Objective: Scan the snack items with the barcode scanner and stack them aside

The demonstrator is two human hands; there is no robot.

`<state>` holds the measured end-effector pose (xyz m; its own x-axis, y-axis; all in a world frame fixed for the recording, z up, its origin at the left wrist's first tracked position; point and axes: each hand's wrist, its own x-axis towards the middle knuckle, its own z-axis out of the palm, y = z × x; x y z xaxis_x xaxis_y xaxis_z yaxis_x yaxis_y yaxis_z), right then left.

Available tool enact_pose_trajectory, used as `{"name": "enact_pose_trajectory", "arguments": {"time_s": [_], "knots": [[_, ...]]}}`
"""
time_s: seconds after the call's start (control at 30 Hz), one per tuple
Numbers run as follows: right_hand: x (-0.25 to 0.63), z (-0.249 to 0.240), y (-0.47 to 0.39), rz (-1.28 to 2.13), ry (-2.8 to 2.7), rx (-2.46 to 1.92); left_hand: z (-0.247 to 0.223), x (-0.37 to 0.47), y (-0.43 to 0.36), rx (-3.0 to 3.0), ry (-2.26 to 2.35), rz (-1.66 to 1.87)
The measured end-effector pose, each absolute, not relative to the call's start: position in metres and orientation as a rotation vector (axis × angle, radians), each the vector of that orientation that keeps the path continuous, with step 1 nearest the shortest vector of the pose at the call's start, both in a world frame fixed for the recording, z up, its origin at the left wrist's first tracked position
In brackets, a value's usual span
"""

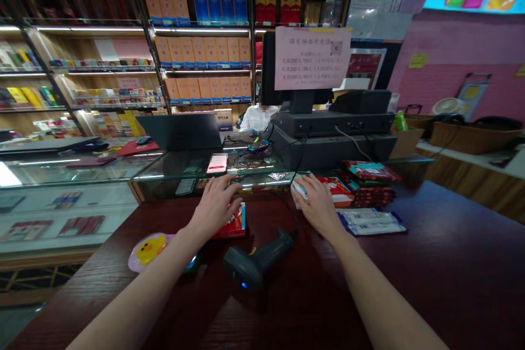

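Note:
My left hand (215, 205), fingers stretched forward and slightly apart, is over a red packet (233, 225) on the dark wooden counter; whether it touches the packet I cannot tell. My right hand (315, 198) is curled round a small white packet (299, 190), which is partly hidden by the fingers. Between my forearms lies a black barcode scanner (256, 262) with a blue light, its cable running back. A pastel pouch with a yellow duck (150, 249) sits by my left forearm. Blue-and-white packets (373, 222) lie to the right of my right hand.
Red and brown snack packs (371, 183) are stacked at the right. Behind the glass edge stand a cash register (334, 142), a screen with a pink notice (312, 60) and a laptop (182, 131). A phone (217, 163) lies on the glass. A person in white (257, 118) is beyond.

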<state>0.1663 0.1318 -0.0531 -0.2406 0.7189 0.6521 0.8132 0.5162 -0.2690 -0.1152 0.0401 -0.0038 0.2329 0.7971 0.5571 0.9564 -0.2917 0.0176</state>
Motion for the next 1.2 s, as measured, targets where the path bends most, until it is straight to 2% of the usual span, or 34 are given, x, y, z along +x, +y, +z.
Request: {"name": "enact_pose_trajectory", "arguments": {"time_s": [0.43,0.7,1.2], "knots": [[0.195,-0.057,0.145,-0.157,-1.895,-1.67,0.009,-0.052,0.084,-2.378,-1.516,-0.476],[0.207,-0.057,0.151,-0.141,-1.826,-1.725,0.012,-0.014,0.107,-2.453,-1.427,-0.382],[0.214,-0.056,0.154,-0.132,-1.782,-1.823,-0.009,0.034,0.13,-2.526,-1.391,-0.105]]}}
